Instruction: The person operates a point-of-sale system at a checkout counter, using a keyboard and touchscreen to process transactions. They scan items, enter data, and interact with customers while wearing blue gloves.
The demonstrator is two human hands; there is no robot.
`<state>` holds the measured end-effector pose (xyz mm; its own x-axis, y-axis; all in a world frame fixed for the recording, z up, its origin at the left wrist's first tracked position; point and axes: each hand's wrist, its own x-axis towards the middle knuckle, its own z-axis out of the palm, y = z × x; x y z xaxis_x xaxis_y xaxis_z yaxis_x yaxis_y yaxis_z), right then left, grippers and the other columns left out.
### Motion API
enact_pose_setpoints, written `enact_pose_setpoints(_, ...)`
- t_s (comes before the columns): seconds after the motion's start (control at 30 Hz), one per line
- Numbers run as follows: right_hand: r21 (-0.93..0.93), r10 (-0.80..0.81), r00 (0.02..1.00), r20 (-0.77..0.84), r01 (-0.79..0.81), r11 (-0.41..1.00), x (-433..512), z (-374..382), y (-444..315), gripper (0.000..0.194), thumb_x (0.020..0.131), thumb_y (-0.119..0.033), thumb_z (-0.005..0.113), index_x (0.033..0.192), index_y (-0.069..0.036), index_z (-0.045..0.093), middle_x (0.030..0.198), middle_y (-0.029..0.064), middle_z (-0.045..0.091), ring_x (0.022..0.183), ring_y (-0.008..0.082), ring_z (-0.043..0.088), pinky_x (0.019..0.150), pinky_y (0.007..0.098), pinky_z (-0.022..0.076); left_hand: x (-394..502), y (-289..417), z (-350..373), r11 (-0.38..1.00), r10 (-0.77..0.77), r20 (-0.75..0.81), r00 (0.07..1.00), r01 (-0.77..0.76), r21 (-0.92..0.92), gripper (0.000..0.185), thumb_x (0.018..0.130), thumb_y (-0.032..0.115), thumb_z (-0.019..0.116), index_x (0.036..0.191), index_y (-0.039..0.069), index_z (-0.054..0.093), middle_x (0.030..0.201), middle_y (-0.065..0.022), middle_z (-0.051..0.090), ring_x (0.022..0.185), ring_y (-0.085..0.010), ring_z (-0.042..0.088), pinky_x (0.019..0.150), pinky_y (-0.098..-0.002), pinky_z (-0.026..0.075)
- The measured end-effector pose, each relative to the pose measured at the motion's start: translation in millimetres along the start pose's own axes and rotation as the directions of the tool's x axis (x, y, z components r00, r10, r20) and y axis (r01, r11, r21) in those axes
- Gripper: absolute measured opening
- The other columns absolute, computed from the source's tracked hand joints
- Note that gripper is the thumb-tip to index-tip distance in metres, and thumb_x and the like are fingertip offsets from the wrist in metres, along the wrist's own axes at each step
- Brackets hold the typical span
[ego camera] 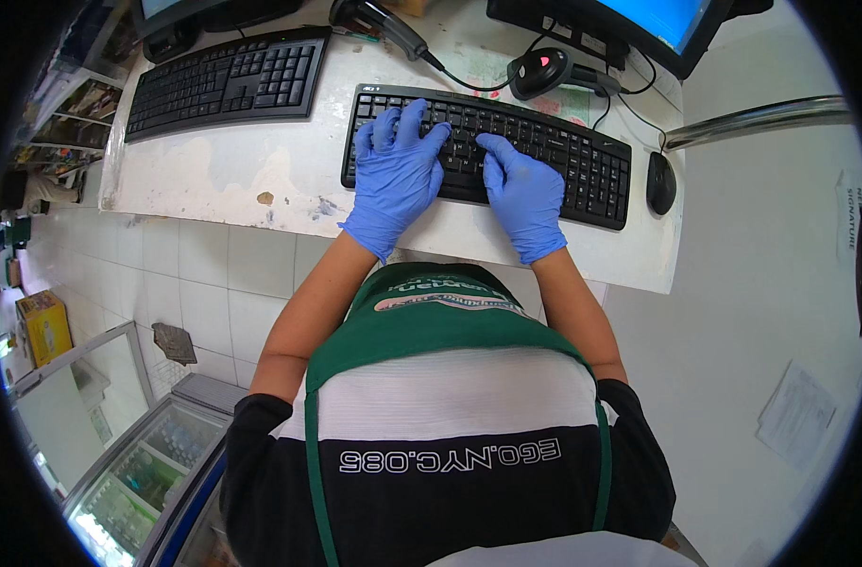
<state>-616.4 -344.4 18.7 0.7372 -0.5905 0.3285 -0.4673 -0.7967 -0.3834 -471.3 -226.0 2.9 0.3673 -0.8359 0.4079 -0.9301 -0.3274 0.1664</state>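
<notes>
Both of my hands wear blue disposable gloves and rest over a black computer keyboard (594, 173) on a worn white desk (211, 177). My left hand (400, 166) lies over the keyboard's left part, fingers spread on the keys and holding nothing. Over the middle keys is my right hand (524, 188), its index finger stretched out toward the keys and the thumb beside it. The other fingers of that hand are curled under and partly hidden; nothing shows in its grasp. A black computer mouse (661, 183) sits to the right of the keyboard.
A second black keyboard (225, 83) lies at the left. Behind my keyboard are a handheld barcode scanner (385, 28), a second black scanner (540, 73) with cables, and a lit monitor (650, 25). A metal rail (757, 120) meets the desk's right side. A glass-topped freezer (151, 468) stands lower left.
</notes>
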Motion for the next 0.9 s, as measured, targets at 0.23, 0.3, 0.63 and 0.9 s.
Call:
enact_pose_setpoints(0.23, -0.138, 0.043, 0.985, 0.168, -0.020, 0.990, 7.5, 0.5, -3.8, 0.026, 0.093, -0.023, 0.058, 0.117, -0.023, 0.068, 0.070, 0.0119, 0.067, 0.059, 0.0317, 0.065, 0.055, 0.0431, 0.0505, 2.6, -7.4, -13.8, 0.984, -0.090, 0.022, 0.996, 0.093, -0.151, 0.044, 0.076, 0.017, 0.061, 0.118, 0.028, 0.068, 0.138, -0.0080, 0.047, 0.129, -0.0328, 0.035, 0.106, -0.0468, 0.025)
enact_pose_setpoints(0.3, -0.155, 0.057, 0.981, 0.188, -0.028, 0.988, 8.7, -2.7, -4.1, 0.026, 0.093, -0.022, 0.058, 0.117, -0.023, 0.068, 0.071, 0.0120, 0.067, 0.060, 0.0319, 0.065, 0.055, 0.0431, 0.0506, 0.9, -7.6, -16.5, 0.984, -0.116, 0.019, 0.993, 0.117, -0.137, 0.043, 0.076, 0.017, 0.060, 0.117, 0.027, 0.068, 0.138, -0.0087, 0.048, 0.129, -0.0341, 0.036, 0.105, -0.0473, 0.026)
enact_pose_setpoints(0.63, -0.138, 0.114, 0.820, -0.561, -0.229, 0.964, -32.0, -75.5, 125.8, 0.028, 0.084, -0.008, 0.065, 0.111, -0.012, 0.070, 0.098, 0.0124, 0.064, 0.096, 0.0309, 0.058, 0.089, 0.0428, 0.0459, 4.7, 9.8, -22.1, 0.990, -0.070, -0.078, 0.995, 0.060, -0.124, 0.045, 0.075, 0.016, 0.063, 0.121, 0.015, 0.062, 0.134, -0.0135, 0.048, 0.123, -0.0341, 0.042, 0.103, -0.0505, 0.029)
enact_pose_setpoints(0.9, -0.061, 0.330, 0.872, -0.362, -0.375, 0.925, -61.8, -82.2, 227.2, 0.054, 0.082, -0.017, 0.071, 0.134, -0.014, 0.057, 0.143, 0.0213, 0.048, 0.131, 0.0397, 0.044, 0.112, 0.0435, 0.0351, -21.8, 53.9, -5.3, 0.865, 0.256, -0.046, 0.966, -0.250, -0.434, 0.050, 0.074, 0.009, 0.066, 0.124, 0.013, 0.060, 0.122, -0.0128, 0.056, 0.109, -0.0320, 0.054, 0.092, -0.0452, 0.042)
